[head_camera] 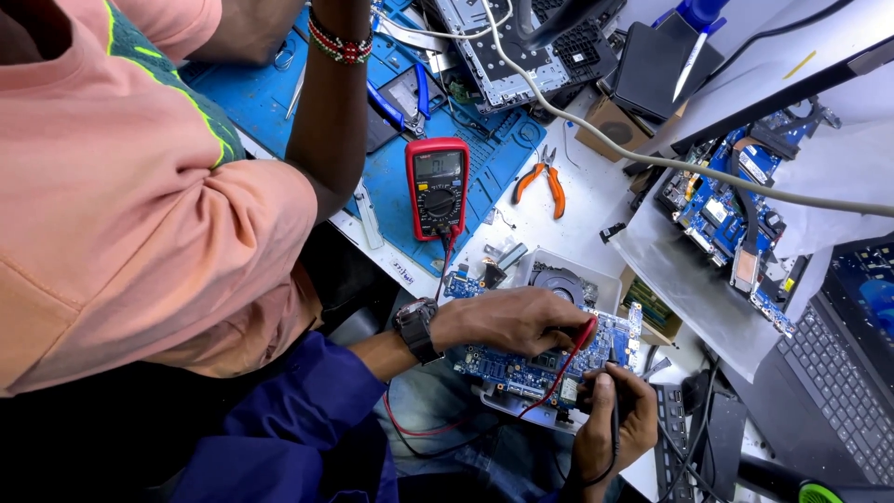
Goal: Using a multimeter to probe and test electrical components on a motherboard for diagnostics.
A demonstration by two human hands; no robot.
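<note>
Hands (559, 373) hold probes on upper-right-slanting circuit board (521, 368).

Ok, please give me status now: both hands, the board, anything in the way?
Left hand holds red probe on blue circuit board. Right hand holds black probe there. Co-worker's arm near red multimeter, clear of board.

Left arm: blue sleeve pushed up, forearm bare, reaching over the blue circuit board (535, 363).
Left wrist: wears a dark watch, just left of the board's edge.
Left hand (512, 319): palm down on the board's upper part, fingers curled, grip closed on the red probe (582, 340).
Right hand (615, 419): at the board's lower right corner, fingers wrapped round the black probe (616, 396), held upright.
</note>
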